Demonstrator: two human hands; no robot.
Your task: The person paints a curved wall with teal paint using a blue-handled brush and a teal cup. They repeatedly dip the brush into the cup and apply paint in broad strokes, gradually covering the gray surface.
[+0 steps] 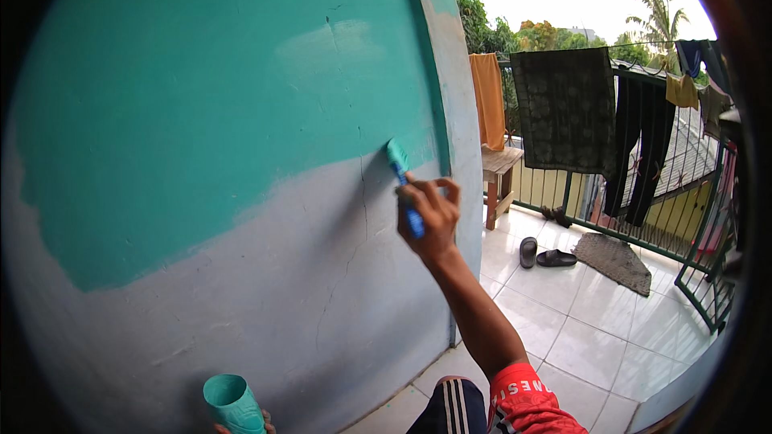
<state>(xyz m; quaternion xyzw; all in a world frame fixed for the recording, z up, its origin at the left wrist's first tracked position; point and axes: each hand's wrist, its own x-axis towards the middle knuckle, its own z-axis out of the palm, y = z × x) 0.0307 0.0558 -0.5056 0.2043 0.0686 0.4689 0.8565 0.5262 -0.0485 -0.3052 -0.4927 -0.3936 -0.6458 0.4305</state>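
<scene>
My right hand (431, 214) grips the blue handle of a paintbrush (415, 220). Its bristles, coated in green paint, meet the wall (241, 289) near the lower edge of the green painted area (199, 102), close to the corner. Below that edge the wall is pale grey, with a thin crack running down it. At the bottom of the view my left hand (269, 421), mostly hidden, holds a paint-covered cup (232, 404) upright; its inside is green too. How much paint it contains cannot be told.
Beyond the wall's corner (461, 132) lies a tiled floor (543, 325) with dark sandals (556, 258) and a grey mat (615, 262). A wooden stool (500, 163) stands by a metal railing (567, 190) hung with laundry (564, 108). Small green spots mark the floor by the wall.
</scene>
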